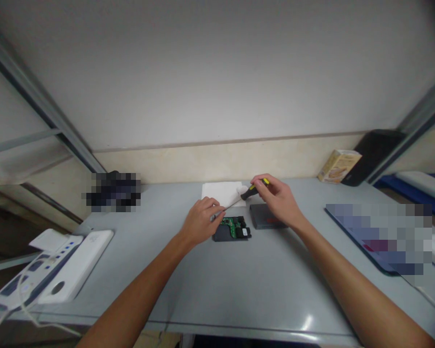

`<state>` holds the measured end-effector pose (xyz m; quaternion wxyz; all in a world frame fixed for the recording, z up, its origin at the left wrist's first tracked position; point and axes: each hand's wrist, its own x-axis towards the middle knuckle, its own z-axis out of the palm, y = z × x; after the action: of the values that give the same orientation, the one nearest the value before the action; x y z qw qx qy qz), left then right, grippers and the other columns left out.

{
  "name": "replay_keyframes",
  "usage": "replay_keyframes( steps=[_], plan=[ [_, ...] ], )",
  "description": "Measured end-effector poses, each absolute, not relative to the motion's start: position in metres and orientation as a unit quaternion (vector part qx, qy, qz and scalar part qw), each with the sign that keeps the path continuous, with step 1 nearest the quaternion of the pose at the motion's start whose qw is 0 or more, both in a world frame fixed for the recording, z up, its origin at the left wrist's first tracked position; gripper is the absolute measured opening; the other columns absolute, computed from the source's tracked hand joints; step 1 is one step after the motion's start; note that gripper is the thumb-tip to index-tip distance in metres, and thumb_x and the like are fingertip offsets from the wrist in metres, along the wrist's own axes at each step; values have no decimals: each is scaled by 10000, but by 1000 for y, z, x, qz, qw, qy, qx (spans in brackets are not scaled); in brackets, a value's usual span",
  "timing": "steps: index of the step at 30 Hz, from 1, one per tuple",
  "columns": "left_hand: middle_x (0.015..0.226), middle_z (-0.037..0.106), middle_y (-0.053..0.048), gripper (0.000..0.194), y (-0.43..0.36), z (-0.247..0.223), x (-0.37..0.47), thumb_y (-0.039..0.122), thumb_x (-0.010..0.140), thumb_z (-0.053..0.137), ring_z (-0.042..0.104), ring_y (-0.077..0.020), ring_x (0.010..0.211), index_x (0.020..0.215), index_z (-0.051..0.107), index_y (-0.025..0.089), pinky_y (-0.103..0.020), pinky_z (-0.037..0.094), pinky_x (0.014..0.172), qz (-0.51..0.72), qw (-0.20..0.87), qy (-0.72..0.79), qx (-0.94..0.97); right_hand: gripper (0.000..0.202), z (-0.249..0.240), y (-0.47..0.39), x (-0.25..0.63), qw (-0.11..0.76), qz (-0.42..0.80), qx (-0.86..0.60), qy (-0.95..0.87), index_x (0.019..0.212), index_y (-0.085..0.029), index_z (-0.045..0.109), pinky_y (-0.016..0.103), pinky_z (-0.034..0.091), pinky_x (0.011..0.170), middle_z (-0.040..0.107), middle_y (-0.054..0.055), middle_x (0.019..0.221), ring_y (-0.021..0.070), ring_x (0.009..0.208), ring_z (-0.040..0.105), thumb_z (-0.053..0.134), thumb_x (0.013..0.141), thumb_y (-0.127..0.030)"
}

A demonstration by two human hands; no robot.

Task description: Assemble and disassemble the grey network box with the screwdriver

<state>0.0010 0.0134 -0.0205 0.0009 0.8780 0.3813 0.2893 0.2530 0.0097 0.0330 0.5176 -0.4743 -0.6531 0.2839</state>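
Observation:
My right hand (278, 197) is closed round the black and yellow handle of a screwdriver (249, 192). The shaft slants down and left to my left hand (200, 221), whose fingers are pinched at its far end. A small grey metal bit shows below those fingers; whether it is the tip or a separate part I cannot tell. Just under the left fingers lies a dark, flat device with an exposed green circuit board (235, 227). To its right, partly beneath my right hand and wrist, rests a dark grey flat case (263, 218) with a reddish mark.
White paper (217, 191) lies behind the hands. At left are a power strip (54, 261) and a white slab-like device (83, 266), with cables. A blurred-out dark object (112, 192) stands back left. A yellow box (339, 166) stands back right, near a blurred-out flat item (377, 237).

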Motion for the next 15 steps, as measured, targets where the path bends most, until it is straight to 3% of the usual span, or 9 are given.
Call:
replay_keyframes(
  steps=[4,10,15],
  plan=[
    [1019,720,-72,253,15,-16,-3,248,1011,499,653,-217,973,1161,700,216,-375,495,891,298,15,415,860,411,30,10,252,498,277,-479,-668,922,-205,667,248,289,495,539,6,694,123,567,417,557,927,-602],
    [920,746,-21,226,18,-16,-7,141,937,506,670,-177,770,934,714,228,-305,514,777,270,66,459,844,408,21,13,249,477,290,-475,-681,946,-217,680,261,307,518,581,2,696,136,571,458,559,925,-606],
    [895,739,-4,256,16,-18,-6,99,898,504,668,-169,760,922,718,238,-283,511,764,260,101,444,852,447,18,14,246,475,287,-471,-686,952,-214,686,262,322,524,597,5,685,148,574,489,553,913,-639]
  ],
)
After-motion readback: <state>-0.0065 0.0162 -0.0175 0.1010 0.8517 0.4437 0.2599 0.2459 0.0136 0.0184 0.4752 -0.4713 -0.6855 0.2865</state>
